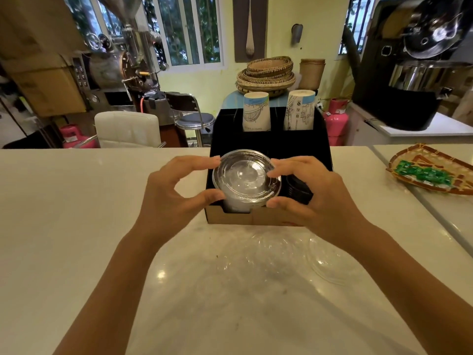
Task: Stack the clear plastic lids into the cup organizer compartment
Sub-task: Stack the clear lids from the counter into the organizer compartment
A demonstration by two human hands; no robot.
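Note:
A stack of clear plastic lids (pixel 244 176) sits in the front left compartment of the black cup organizer (pixel 271 142), its top above the rim. My left hand (pixel 176 193) pinches the stack's left edge with thumb and fingers. From the right side, my right hand (pixel 309 198) grips the same stack. Several loose clear lids (pixel 330 262) lie on the white counter in front of the organizer, faint against the marble. Black lids (pixel 298 189) fill the front right compartment, partly hidden by my right hand.
Two stacks of printed paper cups (pixel 257 112) stand upside down in the organizer's back compartments. A woven tray with green packets (pixel 432 174) lies on the counter at the right. Behind the counter (pixel 76 201) are a white chair, a stool and roasting machines.

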